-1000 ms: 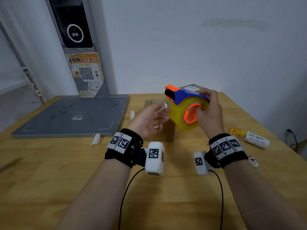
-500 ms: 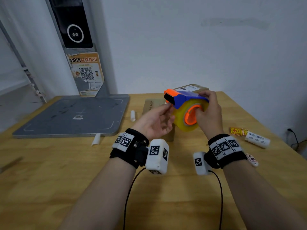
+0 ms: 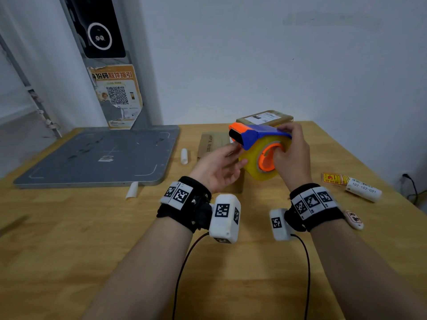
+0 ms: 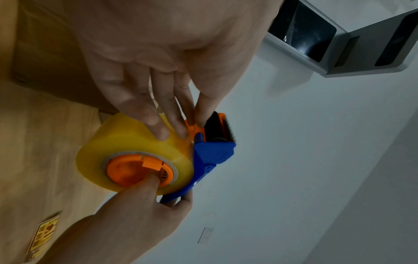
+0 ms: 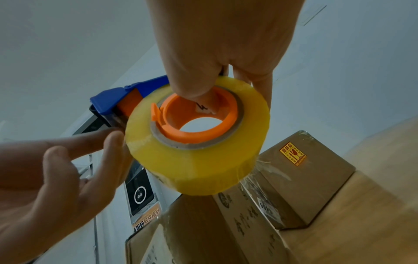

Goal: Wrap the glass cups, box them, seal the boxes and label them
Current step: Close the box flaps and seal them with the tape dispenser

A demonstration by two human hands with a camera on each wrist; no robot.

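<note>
Tape dispenser between both hands' fingers

The light wooden surface carries a flat grey metal plate, two brown cardboard boxes, small white paper rolls and yellow-red stickers.

Left hand, open and apart from the tape dispenser a second ago, has closed in; its fingers now lie straight against the yellow roll just below the orange-and-blue cutter head. Dispenser itself has tipped: the cutter end, earlier raised toward the wall, now points more level and leftward over the near box. Right hand has turned with it, thumb in the orange core, and sits slightly lower.
</note>
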